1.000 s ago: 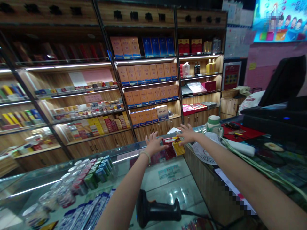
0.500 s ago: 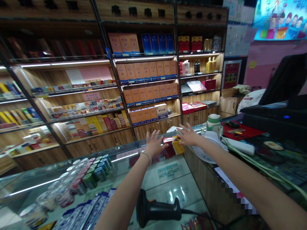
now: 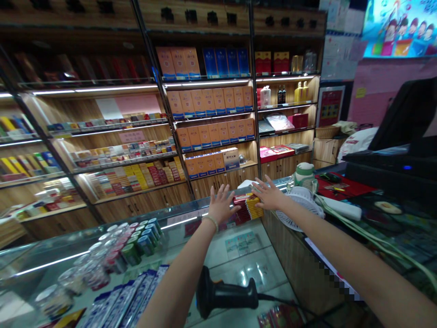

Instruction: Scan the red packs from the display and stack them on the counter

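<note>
My left hand point(image 3: 221, 206) reaches over the glass counter with its fingers spread, at the left side of two small stacks of packs. One stack is of red packs point(image 3: 242, 210), the other of yellow packs point(image 3: 255, 209). On the right of the yellow stack is my right hand point(image 3: 270, 196), its fingers apart and the fingertips close to the packs. Whether either hand touches the stacks I cannot tell. A black barcode scanner point(image 3: 228, 295) lies nearer to me, below my left forearm, with its cable running right.
Jars and cans point(image 3: 131, 251) stand in rows to the left, beside long blue-and-white packets point(image 3: 126, 300). To the right are a white fan point(image 3: 300, 207), a green-and-white bottle point(image 3: 305, 176), pale cables and a black monitor point(image 3: 403, 114). Behind the counter rise shelves with orange boxes point(image 3: 198, 102).
Both hands stay almost where they were, fingers spread beside the packs. The view has shifted very slightly.
</note>
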A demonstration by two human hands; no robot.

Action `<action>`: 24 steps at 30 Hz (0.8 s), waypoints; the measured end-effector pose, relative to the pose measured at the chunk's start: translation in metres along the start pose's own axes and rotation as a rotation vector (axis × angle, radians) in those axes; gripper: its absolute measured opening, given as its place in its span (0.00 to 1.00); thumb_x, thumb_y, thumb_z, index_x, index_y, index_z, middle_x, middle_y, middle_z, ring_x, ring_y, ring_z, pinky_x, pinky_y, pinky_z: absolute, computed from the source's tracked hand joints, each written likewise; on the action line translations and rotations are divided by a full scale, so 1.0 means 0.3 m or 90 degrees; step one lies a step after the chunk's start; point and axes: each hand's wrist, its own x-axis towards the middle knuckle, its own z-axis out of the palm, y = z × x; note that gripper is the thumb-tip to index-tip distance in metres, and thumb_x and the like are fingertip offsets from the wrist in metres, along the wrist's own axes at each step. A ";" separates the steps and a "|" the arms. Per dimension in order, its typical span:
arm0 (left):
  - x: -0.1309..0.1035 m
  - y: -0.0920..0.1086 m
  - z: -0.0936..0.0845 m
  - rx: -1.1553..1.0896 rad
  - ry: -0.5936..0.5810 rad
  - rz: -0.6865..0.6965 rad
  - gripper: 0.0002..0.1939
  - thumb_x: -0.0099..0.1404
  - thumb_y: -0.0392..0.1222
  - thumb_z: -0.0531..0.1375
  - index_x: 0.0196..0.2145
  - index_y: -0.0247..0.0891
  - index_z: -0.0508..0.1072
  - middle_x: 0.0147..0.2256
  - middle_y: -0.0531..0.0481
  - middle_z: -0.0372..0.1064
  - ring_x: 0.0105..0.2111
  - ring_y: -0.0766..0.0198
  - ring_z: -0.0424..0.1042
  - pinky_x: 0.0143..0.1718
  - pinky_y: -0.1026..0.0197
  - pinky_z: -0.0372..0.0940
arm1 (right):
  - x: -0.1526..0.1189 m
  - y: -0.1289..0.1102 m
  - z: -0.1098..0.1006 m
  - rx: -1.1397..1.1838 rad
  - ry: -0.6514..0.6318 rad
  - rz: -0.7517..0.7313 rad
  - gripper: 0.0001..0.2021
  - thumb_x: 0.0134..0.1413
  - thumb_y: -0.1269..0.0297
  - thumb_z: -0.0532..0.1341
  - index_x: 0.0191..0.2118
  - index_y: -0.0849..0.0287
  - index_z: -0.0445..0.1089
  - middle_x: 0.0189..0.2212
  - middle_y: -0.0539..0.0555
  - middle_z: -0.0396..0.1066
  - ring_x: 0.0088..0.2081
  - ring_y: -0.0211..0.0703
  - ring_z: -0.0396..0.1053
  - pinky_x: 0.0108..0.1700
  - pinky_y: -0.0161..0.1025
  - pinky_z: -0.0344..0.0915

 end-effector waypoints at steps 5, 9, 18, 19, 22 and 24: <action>-0.006 -0.003 -0.014 0.008 -0.005 0.010 0.34 0.70 0.64 0.53 0.69 0.49 0.63 0.74 0.42 0.46 0.74 0.44 0.40 0.70 0.29 0.21 | -0.007 -0.006 -0.040 -0.016 -0.019 0.011 0.33 0.60 0.43 0.58 0.68 0.51 0.63 0.72 0.58 0.55 0.74 0.58 0.43 0.73 0.64 0.22; -0.018 -0.004 -0.041 0.004 0.008 0.001 0.34 0.70 0.64 0.53 0.69 0.51 0.62 0.74 0.44 0.47 0.74 0.45 0.41 0.70 0.29 0.19 | -0.012 -0.019 -0.078 -0.018 -0.014 0.011 0.33 0.61 0.43 0.58 0.68 0.51 0.63 0.73 0.58 0.51 0.75 0.58 0.42 0.72 0.65 0.22; -0.080 -0.007 -0.137 0.020 0.066 -0.006 0.32 0.72 0.63 0.52 0.68 0.50 0.64 0.73 0.42 0.50 0.73 0.44 0.44 0.70 0.26 0.25 | -0.023 -0.098 -0.143 -0.041 -0.002 0.014 0.34 0.62 0.45 0.59 0.69 0.54 0.60 0.74 0.59 0.45 0.75 0.59 0.39 0.72 0.68 0.25; -0.091 -0.010 -0.147 0.022 0.070 -0.008 0.31 0.72 0.63 0.52 0.67 0.50 0.65 0.72 0.42 0.50 0.73 0.44 0.45 0.70 0.26 0.26 | -0.025 -0.109 -0.149 -0.046 0.003 0.013 0.34 0.62 0.44 0.59 0.69 0.54 0.60 0.74 0.59 0.46 0.75 0.59 0.40 0.72 0.68 0.25; -0.129 -0.025 -0.179 0.028 0.084 -0.017 0.30 0.72 0.62 0.52 0.67 0.49 0.66 0.72 0.42 0.52 0.73 0.44 0.46 0.70 0.26 0.29 | -0.031 -0.146 -0.165 -0.064 0.035 0.009 0.34 0.63 0.44 0.59 0.69 0.54 0.61 0.74 0.59 0.47 0.75 0.60 0.41 0.72 0.68 0.24; -0.159 -0.038 -0.199 0.032 0.096 -0.024 0.30 0.73 0.62 0.51 0.66 0.49 0.67 0.72 0.41 0.52 0.72 0.44 0.47 0.70 0.26 0.30 | -0.036 -0.174 -0.174 -0.073 0.058 0.007 0.33 0.63 0.44 0.59 0.68 0.54 0.62 0.74 0.59 0.49 0.75 0.59 0.42 0.72 0.67 0.22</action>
